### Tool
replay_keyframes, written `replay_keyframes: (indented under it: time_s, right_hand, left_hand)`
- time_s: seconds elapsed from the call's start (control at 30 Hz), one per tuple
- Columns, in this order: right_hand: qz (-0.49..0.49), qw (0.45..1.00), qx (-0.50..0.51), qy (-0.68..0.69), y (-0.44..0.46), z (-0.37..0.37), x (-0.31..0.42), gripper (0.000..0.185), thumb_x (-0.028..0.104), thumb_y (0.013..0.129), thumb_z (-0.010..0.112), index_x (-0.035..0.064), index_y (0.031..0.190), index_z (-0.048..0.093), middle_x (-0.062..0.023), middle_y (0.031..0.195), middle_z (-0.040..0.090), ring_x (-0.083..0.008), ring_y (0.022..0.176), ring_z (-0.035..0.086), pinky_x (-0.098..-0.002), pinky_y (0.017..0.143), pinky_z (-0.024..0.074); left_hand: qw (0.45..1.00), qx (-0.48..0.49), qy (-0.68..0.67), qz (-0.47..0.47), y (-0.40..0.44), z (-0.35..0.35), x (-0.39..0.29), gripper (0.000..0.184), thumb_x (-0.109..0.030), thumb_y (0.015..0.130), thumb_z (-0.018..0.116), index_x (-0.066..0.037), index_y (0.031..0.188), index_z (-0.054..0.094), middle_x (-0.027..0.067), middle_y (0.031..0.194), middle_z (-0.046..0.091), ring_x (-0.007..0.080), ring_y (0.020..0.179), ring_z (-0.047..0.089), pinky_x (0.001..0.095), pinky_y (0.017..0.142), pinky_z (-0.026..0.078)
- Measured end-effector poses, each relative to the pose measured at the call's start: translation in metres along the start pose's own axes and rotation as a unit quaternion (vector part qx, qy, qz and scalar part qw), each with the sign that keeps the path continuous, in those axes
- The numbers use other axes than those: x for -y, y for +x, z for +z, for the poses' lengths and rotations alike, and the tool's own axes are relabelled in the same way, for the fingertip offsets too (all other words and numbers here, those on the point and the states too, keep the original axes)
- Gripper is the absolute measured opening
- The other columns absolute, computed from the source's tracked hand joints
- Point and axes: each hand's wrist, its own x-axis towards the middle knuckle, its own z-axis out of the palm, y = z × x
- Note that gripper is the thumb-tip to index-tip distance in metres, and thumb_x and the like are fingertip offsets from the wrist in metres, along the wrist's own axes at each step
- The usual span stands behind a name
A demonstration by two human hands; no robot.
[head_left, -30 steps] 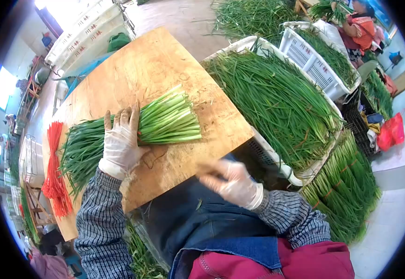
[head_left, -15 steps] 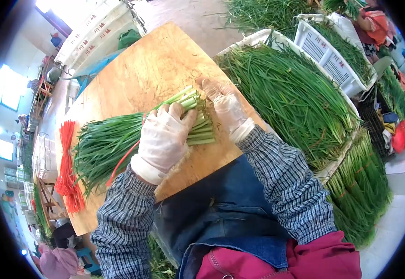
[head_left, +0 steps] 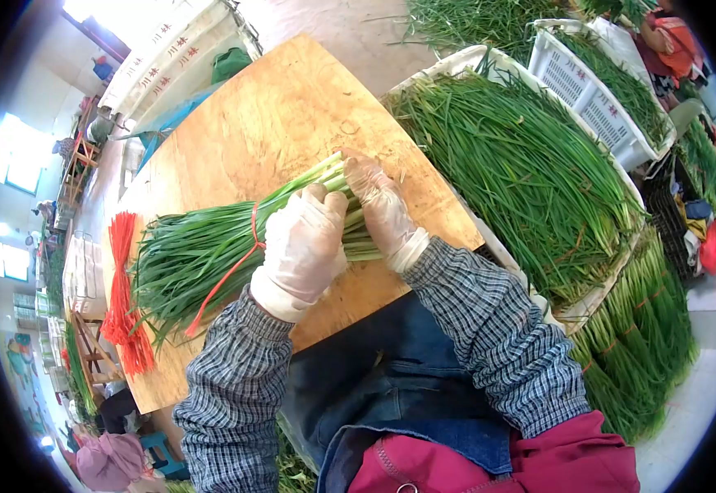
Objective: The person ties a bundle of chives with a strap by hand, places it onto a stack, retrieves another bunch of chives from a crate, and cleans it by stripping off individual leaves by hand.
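A bundle of green stalks [head_left: 202,238] lies across the wooden board [head_left: 292,107], leaves to the left and pale cut ends to the right. A red tie [head_left: 255,232] circles its middle, with a loose tail trailing down-left. My left hand [head_left: 305,246], in a whitish glove, is closed on the bundle just right of the tie. My right hand [head_left: 381,209], gloved too, presses its curled fingers around the pale ends. Red ties [head_left: 124,304] lie in a bunch at the board's left edge.
A large white crate [head_left: 567,107] heaped with long green leaves stands right of the board. Tied bundles [head_left: 637,337] lie below it. Another white crate [head_left: 600,115] is behind, near a person in orange [head_left: 680,45]. White crates [head_left: 169,62] are stacked at upper left.
My left hand has shifted right along the bundle, and the red tie now shows around it. My right hand has come up from the lap side and closed at the pale ends.
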Motion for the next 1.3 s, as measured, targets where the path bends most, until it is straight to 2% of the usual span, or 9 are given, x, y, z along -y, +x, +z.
replay_keyframes:
  time_s: [0.2,0.3,0.53,0.7,0.73,0.87,1.07,1.23,1.3]
  right_hand:
    - [0.015,0.997,0.010,0.071,-0.002,0.003,-0.005,0.042,0.034,0.091,0.049,0.0014,0.119,0.050,-0.0086,0.113,0.052,-0.0155,0.104,0.047,-0.0271,0.091,0.0376]
    - [0.018,0.989,0.026,0.145,0.007,-0.002,-0.020,0.041,0.032,0.092,0.048,0.0008,0.119,0.049,-0.0069,0.109,0.053,-0.0144,0.101,0.048,-0.0266,0.089,0.0386]
    - [0.075,0.983,0.023,0.164,-0.001,-0.003,0.013,0.050,0.038,0.091,0.047,0.0007,0.125,0.045,-0.0097,0.117,0.052,-0.0166,0.105,0.049,-0.0278,0.091,0.0391]
    - [0.063,0.983,0.030,0.171,0.012,-0.019,0.005,0.070,0.053,0.090,0.036,-0.0021,0.133,0.032,-0.0150,0.128,0.044,-0.0228,0.121,0.038,-0.0327,0.100,0.0330]
    - [0.094,0.974,0.017,0.206,0.007,-0.016,0.016,0.072,0.055,0.090,0.036,-0.0032,0.132,0.032,-0.0137,0.128,0.044,-0.0220,0.121,0.037,-0.0327,0.101,0.0314]
    - [0.032,0.993,0.000,0.116,0.006,-0.028,0.013,0.068,0.055,0.090,0.036,-0.0021,0.128,0.038,-0.0140,0.126,0.045,-0.0214,0.112,0.043,-0.0322,0.096,0.0345]
    - [0.060,0.995,0.030,0.079,0.016,-0.032,-0.015,0.066,0.053,0.092,0.030,-0.0019,0.128,0.038,-0.0164,0.129,0.042,-0.0242,0.117,0.041,-0.0360,0.102,0.0284]
    - [-0.097,0.988,-0.100,0.059,0.012,-0.047,0.078,0.070,0.057,0.091,0.024,0.0018,0.133,0.034,-0.0174,0.137,0.035,-0.0273,0.129,0.029,-0.0376,0.108,0.0182]
    - [-0.062,0.993,-0.096,0.016,0.001,-0.003,0.085,0.074,0.060,0.089,0.026,0.0020,0.135,0.029,-0.0168,0.136,0.035,-0.0264,0.127,0.032,-0.0391,0.106,0.0216]
  left_hand:
    - [0.999,0.022,0.036,-0.006,0.010,0.007,-0.012,0.016,-0.008,0.064,0.057,-0.005,0.078,0.050,0.0115,0.073,0.050,0.0269,0.066,0.054,0.0379,0.050,0.043]
    - [1.000,0.009,-0.016,-0.021,0.011,0.011,-0.012,0.022,0.000,0.060,0.055,-0.006,0.081,0.052,0.0127,0.075,0.051,0.0328,0.066,0.053,0.0415,0.053,0.041]
    - [0.988,-0.031,-0.143,-0.046,0.007,0.006,-0.011,0.019,-0.002,0.073,0.062,-0.005,0.091,0.058,0.0120,0.085,0.057,0.0289,0.073,0.057,0.0350,0.064,0.047]
    - [0.993,-0.035,-0.036,-0.111,0.000,-0.037,0.027,0.055,-0.027,0.076,0.067,-0.003,0.122,0.050,0.0221,0.117,0.051,0.0338,0.109,0.049,0.0371,0.090,0.041]
    - [0.990,0.011,-0.020,-0.138,-0.007,-0.031,0.038,0.078,-0.041,0.067,0.071,-0.002,0.129,0.041,0.0243,0.125,0.044,0.0377,0.119,0.039,0.0423,0.099,0.031]
    - [0.967,0.210,0.039,-0.138,-0.027,-0.033,0.033,0.119,-0.048,0.046,0.080,-0.003,0.138,0.019,0.0200,0.132,0.038,0.0344,0.124,0.034,0.0540,0.102,0.020]
    - [0.976,0.177,0.105,-0.066,-0.037,-0.016,0.049,0.109,-0.039,0.054,0.078,0.001,0.136,0.019,0.0183,0.118,0.045,0.0309,0.110,0.045,0.0502,0.098,0.029]
    - [0.994,0.042,0.087,-0.054,-0.036,-0.037,0.048,0.104,-0.032,0.054,0.078,0.005,0.133,0.023,0.0169,0.107,0.048,0.0309,0.100,0.048,0.0474,0.096,0.033]
    - [0.995,0.016,0.086,-0.053,-0.034,-0.043,0.045,0.105,-0.032,0.050,0.079,0.005,0.133,0.025,0.0171,0.104,0.048,0.0325,0.099,0.048,0.0478,0.096,0.033]
